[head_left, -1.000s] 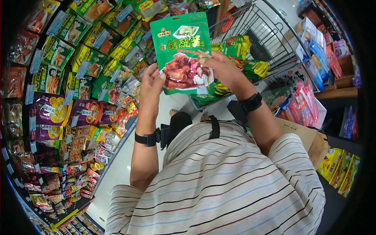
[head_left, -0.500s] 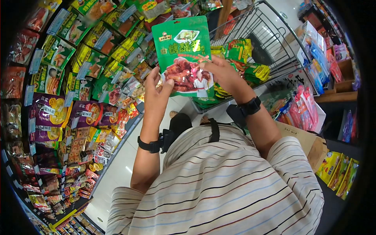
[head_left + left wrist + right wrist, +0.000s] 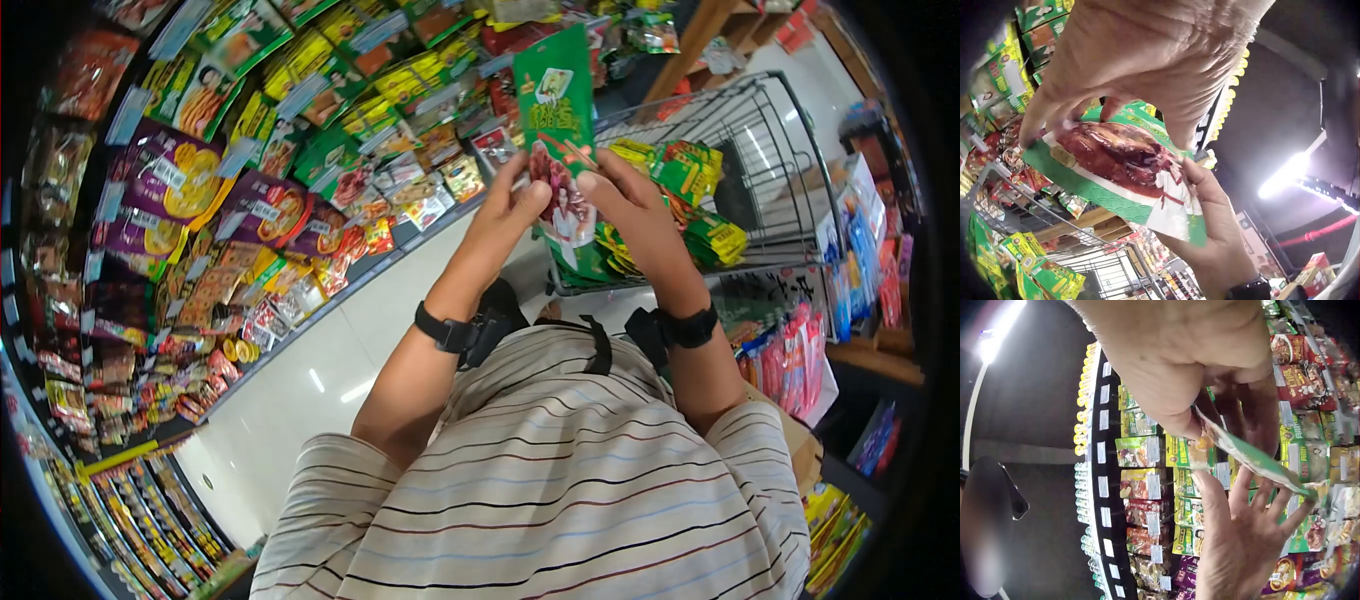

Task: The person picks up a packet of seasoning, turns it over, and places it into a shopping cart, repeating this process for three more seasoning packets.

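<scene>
A green sauce pouch (image 3: 555,110) with a picture of glazed meat and a white-clad figure is held up between both hands, over the near end of the shopping cart. My left hand (image 3: 500,215) holds its left edge, thumb on the front and fingers behind. On the opposite edge, my right hand (image 3: 640,210) pinches it with the thumb in front. The left wrist view has the pouch's picture side (image 3: 1116,156) tilted, its lower part bowed between the hands. Seen nearly edge-on in the right wrist view, the pouch (image 3: 1254,453) appears as a thin strip.
The wire shopping cart (image 3: 790,190) stands ahead to the right, with several yellow-green packets (image 3: 690,170) inside. Shelves of hanging packets (image 3: 340,150) run along the left. Pink packages (image 3: 790,360) and blue ones (image 3: 855,285) sit at the right.
The pouch has turned from facing me broadly to a narrower, slanted angle. Pouch, hands, cart and shelves have shifted rightward in the head view. My hands are closer together.
</scene>
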Available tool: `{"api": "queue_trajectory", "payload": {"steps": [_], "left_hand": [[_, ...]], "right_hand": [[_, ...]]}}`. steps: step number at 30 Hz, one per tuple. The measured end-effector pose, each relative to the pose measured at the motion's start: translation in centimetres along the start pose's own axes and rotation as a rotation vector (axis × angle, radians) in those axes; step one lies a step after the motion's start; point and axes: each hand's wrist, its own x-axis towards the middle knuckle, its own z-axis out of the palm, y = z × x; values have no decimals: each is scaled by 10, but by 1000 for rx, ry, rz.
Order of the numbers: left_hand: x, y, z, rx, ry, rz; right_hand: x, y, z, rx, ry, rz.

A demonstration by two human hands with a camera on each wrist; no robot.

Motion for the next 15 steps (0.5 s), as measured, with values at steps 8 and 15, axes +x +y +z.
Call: {"api": "queue_trajectory", "payload": {"steps": [8,15], "left_hand": [[-12,-17,-22,-757,-41,-124],[-27,-29,-44,-1114,-13,-124]], "right_hand": [[6,18,12,-124,-154,29],[0,17,21,-168,-167,23]]}}
